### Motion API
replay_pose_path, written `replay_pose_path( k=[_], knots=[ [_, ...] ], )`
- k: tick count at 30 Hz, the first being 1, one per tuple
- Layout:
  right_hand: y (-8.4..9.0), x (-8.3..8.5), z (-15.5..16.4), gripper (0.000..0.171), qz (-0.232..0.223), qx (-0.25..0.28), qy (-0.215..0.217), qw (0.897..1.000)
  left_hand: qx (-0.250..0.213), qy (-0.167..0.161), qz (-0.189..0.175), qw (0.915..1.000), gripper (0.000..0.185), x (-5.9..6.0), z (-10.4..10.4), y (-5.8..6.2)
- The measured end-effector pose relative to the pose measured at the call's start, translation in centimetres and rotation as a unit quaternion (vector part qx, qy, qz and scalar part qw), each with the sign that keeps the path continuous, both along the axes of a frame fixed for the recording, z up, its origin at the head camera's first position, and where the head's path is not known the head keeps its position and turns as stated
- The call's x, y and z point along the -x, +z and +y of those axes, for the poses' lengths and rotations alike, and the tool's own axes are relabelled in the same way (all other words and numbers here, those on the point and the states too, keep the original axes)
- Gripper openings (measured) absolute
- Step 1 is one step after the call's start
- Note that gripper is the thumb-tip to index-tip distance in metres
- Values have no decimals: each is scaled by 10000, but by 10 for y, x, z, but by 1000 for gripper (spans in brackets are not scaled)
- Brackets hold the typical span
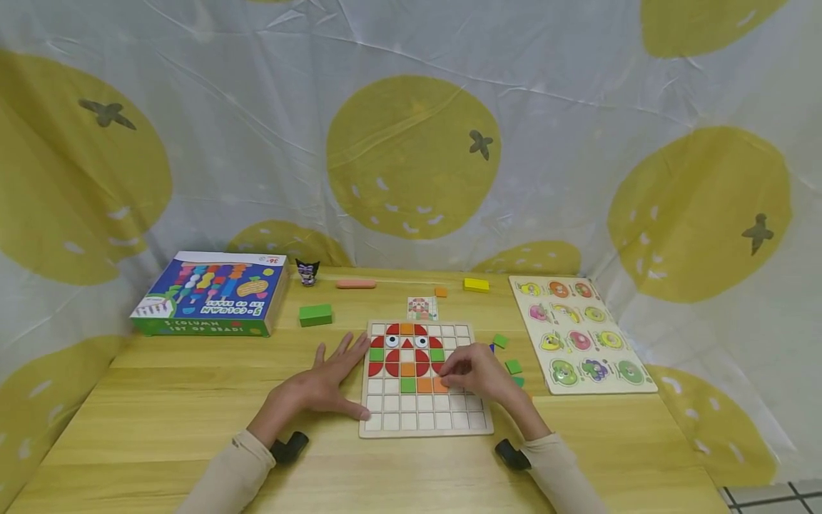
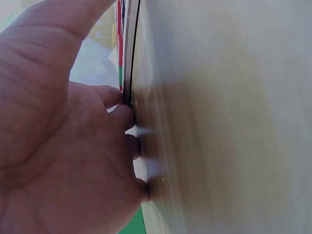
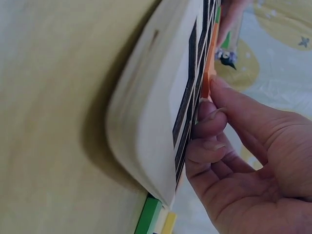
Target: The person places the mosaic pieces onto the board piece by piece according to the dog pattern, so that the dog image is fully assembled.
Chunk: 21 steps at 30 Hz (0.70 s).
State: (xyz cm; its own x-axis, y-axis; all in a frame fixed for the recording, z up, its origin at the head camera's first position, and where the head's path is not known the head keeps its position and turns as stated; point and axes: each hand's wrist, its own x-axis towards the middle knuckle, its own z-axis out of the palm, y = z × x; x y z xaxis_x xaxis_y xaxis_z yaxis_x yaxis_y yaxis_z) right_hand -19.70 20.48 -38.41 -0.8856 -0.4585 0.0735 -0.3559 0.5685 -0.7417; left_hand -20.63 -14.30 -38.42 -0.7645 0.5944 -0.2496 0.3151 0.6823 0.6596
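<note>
A wooden grid board [image 1: 427,423] lies flat on the table, with red, green and orange pieces and two eye pieces making a pattern in its upper cells. My left hand [image 1: 317,389] is spread at the board's left edge, thumb near the lower corner, fingertips by the upper side. Over the right half of the grid, my right hand [image 1: 478,373] pinches an orange square tile [image 3: 208,73] between thumb and fingers. That tile is at the right end of a short row, beside another orange tile [image 1: 424,385] and a green tile [image 1: 407,385].
A small pattern card [image 1: 422,308] lies behind the board, near a loose orange square [image 1: 441,292]. Green pieces [image 1: 500,341] lie to the right, before a fruit puzzle board [image 1: 536,335]. Farther back are a bead-set box [image 1: 208,293], green block [image 1: 315,315], yellow block [image 1: 476,285], pink stick [image 1: 356,284] and figurine [image 1: 307,273].
</note>
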Motion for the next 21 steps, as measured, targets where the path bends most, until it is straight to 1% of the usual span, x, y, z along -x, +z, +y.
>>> replay_pose_path(
  k=[6, 10, 15, 21],
  knots=[
    [1, 2, 0, 7, 53, -73, -106, 9999, 23, -2, 9, 10000, 132, 2, -1, -1],
    [7, 5, 11, 5, 51, -82, -308, 9995, -14, -21, -10, 10000, 131, 2, 0, -1],
    [16, 10, 44, 7, -37, -68, -590, 9982, -55, -45, -9, 10000, 131, 1, 1, 1],
    [17, 14, 90, 10, -26, -223, -513, 9984, -61, -43, 2, 10000, 131, 0, 0, 0]
  ],
)
